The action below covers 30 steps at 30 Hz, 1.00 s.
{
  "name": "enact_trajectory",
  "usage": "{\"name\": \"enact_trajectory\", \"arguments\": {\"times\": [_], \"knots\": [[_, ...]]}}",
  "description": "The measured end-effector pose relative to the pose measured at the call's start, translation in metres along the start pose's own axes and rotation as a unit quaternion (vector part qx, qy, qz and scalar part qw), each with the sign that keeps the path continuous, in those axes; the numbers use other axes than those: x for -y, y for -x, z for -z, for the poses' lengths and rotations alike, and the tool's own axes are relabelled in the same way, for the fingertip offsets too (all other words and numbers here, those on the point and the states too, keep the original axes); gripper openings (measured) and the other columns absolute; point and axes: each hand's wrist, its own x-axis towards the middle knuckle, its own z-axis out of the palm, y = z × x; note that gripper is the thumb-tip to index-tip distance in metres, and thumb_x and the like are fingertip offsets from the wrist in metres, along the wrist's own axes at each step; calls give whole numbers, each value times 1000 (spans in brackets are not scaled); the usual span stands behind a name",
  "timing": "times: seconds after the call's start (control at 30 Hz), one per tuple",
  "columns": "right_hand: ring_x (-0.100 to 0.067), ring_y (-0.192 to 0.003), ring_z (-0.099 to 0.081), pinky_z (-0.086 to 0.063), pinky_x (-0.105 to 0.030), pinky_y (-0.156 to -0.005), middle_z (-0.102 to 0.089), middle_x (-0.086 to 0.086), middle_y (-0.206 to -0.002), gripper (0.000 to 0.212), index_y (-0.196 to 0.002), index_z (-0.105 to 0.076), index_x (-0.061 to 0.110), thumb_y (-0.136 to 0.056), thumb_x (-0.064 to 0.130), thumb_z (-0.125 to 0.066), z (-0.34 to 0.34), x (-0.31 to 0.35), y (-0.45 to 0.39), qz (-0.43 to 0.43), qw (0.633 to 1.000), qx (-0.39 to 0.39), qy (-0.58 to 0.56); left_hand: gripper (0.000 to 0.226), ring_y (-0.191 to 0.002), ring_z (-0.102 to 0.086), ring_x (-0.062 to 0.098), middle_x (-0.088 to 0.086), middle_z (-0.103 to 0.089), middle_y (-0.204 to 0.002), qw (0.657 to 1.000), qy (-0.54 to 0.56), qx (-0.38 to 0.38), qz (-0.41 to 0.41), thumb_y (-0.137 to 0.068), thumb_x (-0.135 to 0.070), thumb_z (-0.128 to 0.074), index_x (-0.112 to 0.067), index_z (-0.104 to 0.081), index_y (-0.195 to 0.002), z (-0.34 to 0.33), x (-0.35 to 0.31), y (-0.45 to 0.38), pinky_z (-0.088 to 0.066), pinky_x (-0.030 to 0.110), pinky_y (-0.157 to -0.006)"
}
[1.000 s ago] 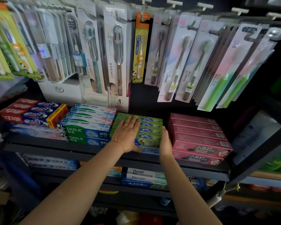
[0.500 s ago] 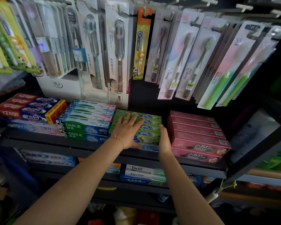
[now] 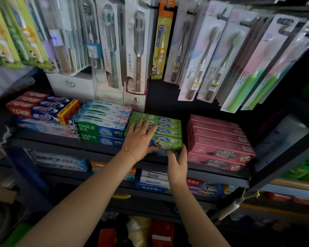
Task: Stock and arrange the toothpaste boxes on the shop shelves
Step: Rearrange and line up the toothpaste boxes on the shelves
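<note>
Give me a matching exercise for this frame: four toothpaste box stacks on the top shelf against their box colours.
Things:
1. stack under the left hand
2. DARLIE stack
3. far left stack
4. stack right of the right hand

Colours:
A. pink
B. red and blue
C. green
D. teal with white

Pairs: 1-C, 2-D, 3-B, 4-A

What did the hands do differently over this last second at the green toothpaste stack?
Little: the right hand slid from the stack's right side to its front lower corner. The left hand stayed flat on the green toothpaste boxes. The pink boxes and Darlie boxes stayed put.
</note>
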Motion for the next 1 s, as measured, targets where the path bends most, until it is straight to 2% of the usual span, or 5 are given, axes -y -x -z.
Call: {"name": "enact_trajectory", "arguments": {"times": [0.2,0.37,0.83,0.9,1.0], "knots": [[-11,-148,-18,-20,-39,-122,-18,8,-162,73,-158,-11,27,-98,22,-52,0,1,-3,10,999,8,50,69,-152,-9,32,13,-16,-164,996,33,-81,5,-97,-32,-54,-19,-21,-156,-5,-12,24,-8,50,-124],[-13,-147,-23,-23,-40,-121,-23,5,-161,75,-157,-14,24,-94,21,-53,1,-8,6,-1,998,1,58,39,-119,-51,32,13,-54,-127,966,130,-218,51,-82,-14,-66,-9,-59,-120,-25,-33,71,-46,49,-100],[-17,-142,-33,-33,-38,-115,-31,1,-155,68,-155,-24,20,-93,14,-52,3,-14,9,-2,998,-28,63,65,-134,-43,31,16,-36,-149,966,196,-82,149,-89,-24,-64,-4,-39,-147,-46,-33,89,-42,40,-110],[-22,-134,-40,-41,-34,-105,-36,-4,-148,66,-152,-27,12,-92,8,-53,4,-9,15,99,981,-72,151,66,-132,-44,31,16,-35,-149,963,206,-86,151,-90,-23,-64,-5,-38,-147,-45,-33,90,-43,40,-109],[-29,-124,-47,-44,-43,-102,-47,-11,-134,53,-138,-46,6,-86,4,-55,-4,-1,20,372,868,-76,320,67,-133,-43,30,16,-32,-150,958,216,-82,171,-91,-25,-62,-5,-34,-148,-43,-33,92,-41,38,-110]]}}
